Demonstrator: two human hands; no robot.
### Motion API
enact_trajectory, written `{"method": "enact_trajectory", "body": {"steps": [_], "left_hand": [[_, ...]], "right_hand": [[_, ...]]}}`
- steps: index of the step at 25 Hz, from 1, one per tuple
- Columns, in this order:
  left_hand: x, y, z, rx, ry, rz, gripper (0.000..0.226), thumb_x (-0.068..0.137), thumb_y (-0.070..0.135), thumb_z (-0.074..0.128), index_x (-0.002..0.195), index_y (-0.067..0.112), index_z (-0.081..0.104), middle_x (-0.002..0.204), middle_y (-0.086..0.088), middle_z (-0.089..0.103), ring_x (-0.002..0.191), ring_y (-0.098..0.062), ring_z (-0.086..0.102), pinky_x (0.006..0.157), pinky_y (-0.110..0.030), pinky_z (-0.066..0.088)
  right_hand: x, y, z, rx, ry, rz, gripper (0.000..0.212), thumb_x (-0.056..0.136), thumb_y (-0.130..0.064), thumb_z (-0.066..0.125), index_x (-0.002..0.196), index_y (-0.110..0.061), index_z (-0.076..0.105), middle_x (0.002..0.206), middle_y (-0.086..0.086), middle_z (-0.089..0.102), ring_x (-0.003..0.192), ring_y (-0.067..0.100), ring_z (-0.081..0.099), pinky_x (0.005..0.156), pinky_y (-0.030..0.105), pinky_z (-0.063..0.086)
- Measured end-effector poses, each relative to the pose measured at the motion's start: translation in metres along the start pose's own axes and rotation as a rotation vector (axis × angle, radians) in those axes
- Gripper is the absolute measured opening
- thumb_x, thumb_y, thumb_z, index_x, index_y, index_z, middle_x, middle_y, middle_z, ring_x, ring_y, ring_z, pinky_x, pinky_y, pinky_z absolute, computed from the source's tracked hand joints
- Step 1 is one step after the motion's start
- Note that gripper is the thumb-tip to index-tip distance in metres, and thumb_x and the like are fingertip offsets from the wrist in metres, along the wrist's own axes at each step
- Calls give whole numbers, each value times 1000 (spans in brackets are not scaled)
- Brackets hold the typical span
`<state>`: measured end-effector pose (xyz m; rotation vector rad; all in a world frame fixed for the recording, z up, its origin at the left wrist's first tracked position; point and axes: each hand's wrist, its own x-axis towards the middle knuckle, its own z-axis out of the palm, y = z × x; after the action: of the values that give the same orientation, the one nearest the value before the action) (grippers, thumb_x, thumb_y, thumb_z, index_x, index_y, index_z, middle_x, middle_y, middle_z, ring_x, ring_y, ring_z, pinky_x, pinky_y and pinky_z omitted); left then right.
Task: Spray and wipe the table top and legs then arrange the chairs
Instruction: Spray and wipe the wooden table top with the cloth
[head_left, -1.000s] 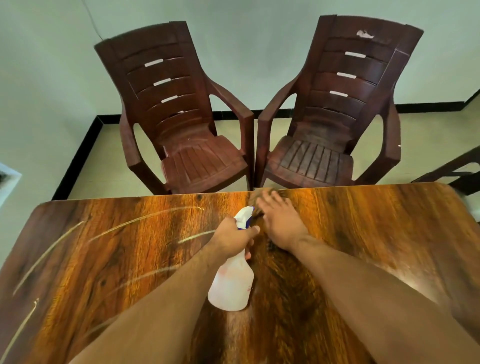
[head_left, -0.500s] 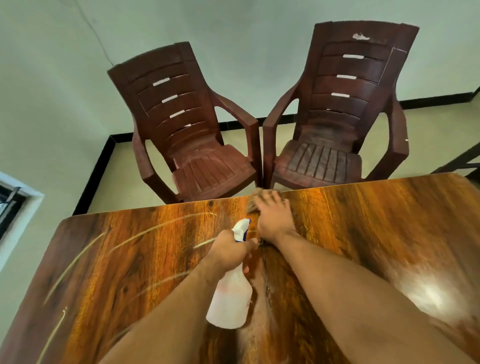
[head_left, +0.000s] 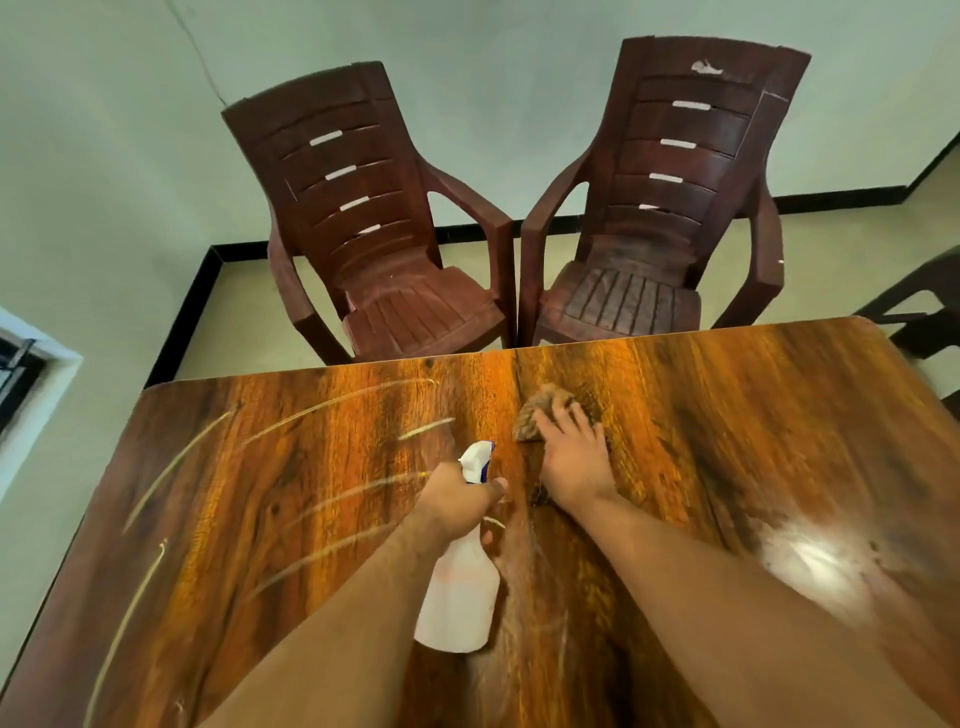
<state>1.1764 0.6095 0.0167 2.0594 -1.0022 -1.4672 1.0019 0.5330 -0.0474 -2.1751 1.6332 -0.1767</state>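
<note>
A glossy wooden table top (head_left: 260, 493) with pale curved streaks fills the lower view. My left hand (head_left: 457, 499) grips the neck of a white spray bottle (head_left: 460, 597) with a blue-and-white nozzle, held over the table's middle. My right hand (head_left: 574, 460) lies flat, pressing a brownish cloth (head_left: 540, 408) onto the table near its far edge; only the cloth's front part shows past my fingers. Two dark brown plastic armchairs, the left chair (head_left: 374, 228) and the right chair (head_left: 670, 208), stand side by side beyond the far edge, facing the table.
A third dark chair (head_left: 919, 312) shows partly at the right edge. A window frame (head_left: 26, 374) sits low on the left wall. The pale floor (head_left: 249, 322) has a black skirting line along the walls behind the chairs.
My right hand has slid the cloth back from the far edge toward me and a little right. The view has tilted up. The left hand still holds the bottle in the same spot.
</note>
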Motion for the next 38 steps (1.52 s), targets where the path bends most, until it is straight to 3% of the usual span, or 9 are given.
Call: {"method": "enact_trajectory", "body": {"steps": [9,13,16,20,23,26,30,34,38], "left_hand": [[-97,-50,38,4,-37,-42,13,98,16,65,99,3,67,59,0,62,34,-6,55,42,-20,46],[-132,-81,43,-33,-38,-94,13,96,11,65,105,2,63,56,-3,63,36,-14,57,45,-24,51],[-160,-102,47,-50,-40,-125,14,97,13,66,104,1,65,68,-8,69,35,-12,56,42,-21,48],[-191,-139,59,-42,0,-168,16,94,16,68,102,4,61,89,-12,74,47,-17,61,58,-33,58],[-213,-160,74,-1,-1,-104,12,93,15,69,91,3,68,77,-11,72,44,-15,60,61,-37,57],[-244,-177,87,40,-44,-131,21,93,15,67,110,3,65,81,-15,70,44,-16,62,51,-29,55],[-279,-196,101,115,-89,-120,18,97,18,67,110,7,63,81,-10,71,42,-11,61,49,-24,54],[-304,-218,109,133,-86,-174,29,92,21,70,116,6,62,97,-14,73,68,-22,72,65,-34,62],[-329,-230,114,115,-86,-132,35,83,29,75,110,8,69,89,-9,73,71,-26,71,70,-41,63]], "right_hand": [[-129,-10,19,32,-214,-289,58,100,-11,39,153,-33,34,166,-9,11,154,15,1,123,44,-5],[-176,-19,31,49,-2,82,59,102,-13,36,156,-34,27,167,-6,8,154,17,-1,124,42,-5],[-219,-23,39,58,-201,-261,54,104,-20,36,155,-37,30,166,-11,7,154,14,-1,120,35,-12],[-262,-21,41,17,-11,84,60,101,-15,38,157,-32,26,166,-8,3,154,19,-2,123,42,-6],[-307,-21,49,-12,-309,-403,62,98,-11,39,155,-32,31,166,-10,6,154,16,-2,120,40,-11],[-325,-12,43,-35,-102,-4,67,97,-3,38,157,-31,25,167,-6,4,154,18,-3,124,44,-4],[-375,-16,49,-35,-320,-378,67,97,-3,40,154,-37,32,165,-12,10,154,13,-2,125,43,-4],[-390,-6,50,-54,-66,58,69,96,-1,40,156,-33,27,167,-5,7,154,19,0,125,46,0],[-431,-10,58,-42,-340,-438,66,97,-5,40,154,-36,31,165,-12,8,154,14,-2,121,38,-12]]}}
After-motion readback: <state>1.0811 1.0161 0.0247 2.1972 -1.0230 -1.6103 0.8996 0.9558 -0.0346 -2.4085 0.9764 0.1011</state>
